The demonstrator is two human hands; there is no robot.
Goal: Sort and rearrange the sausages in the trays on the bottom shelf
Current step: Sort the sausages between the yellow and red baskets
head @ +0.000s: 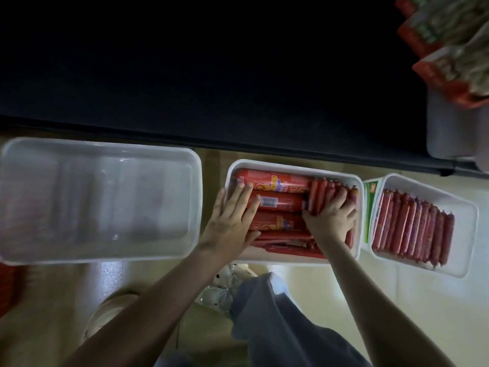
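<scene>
Contents of three containers

Biggest is the clear rectangular plastic tray point(105, 256) at the left, lying on the pale tiled floor point(423, 300) just in front of the dark shelf point(211, 75), with nothing in it. Just beside it, in the middle, the white rectangular plastic tray point(293, 165) carries two sorts. Thick red sausages point(275, 181) in printed wrappers lie lengthwise across its left part, one behind another and in layers. Thin red sausages point(321, 189) are packed side by side along its right part, turned crosswise to the thick ones. To the right, tilted a little, the second white tray point(428, 186) holds a single neat row of slim red sausages point(412, 229), with a green-labelled pack point(369, 207) wedged along its left wall.

Both hands are inside the middle tray. The left hand point(232, 221) lies flat on the ends of the thick red sausages, its grip apart, fingers straight and spread. The right hand point(333, 215) has its grip clamped on a bundle of the thin red sausages, thumb on the near left side and fingers curled over the top.
</scene>
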